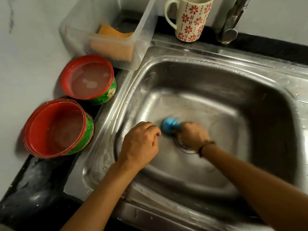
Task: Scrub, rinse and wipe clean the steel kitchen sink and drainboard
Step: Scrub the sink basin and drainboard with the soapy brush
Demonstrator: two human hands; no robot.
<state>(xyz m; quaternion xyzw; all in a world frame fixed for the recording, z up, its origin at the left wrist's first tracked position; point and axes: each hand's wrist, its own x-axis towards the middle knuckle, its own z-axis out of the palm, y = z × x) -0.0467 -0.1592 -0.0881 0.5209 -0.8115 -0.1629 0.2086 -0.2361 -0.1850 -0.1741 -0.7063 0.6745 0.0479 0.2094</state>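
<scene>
Inside the steel sink (208,77), the right hand (194,136) grips a blue scrubber (170,125), blurred, just beside the drain (183,145); the left hand (140,144), fingers curled, seems to hold nothing.

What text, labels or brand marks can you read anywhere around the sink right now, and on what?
None can be read.
Mug: red flower pattern only, no words.
Two red-and-green tubs: printed wrap too blurred to tell any lettering.
Blue scrubber in right hand: motion-blurred, no mark visible.

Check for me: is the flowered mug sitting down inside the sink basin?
No. The flowered mug stands upright on the dark counter ledge behind the sink, beside the tap base, not in the basin.
</scene>
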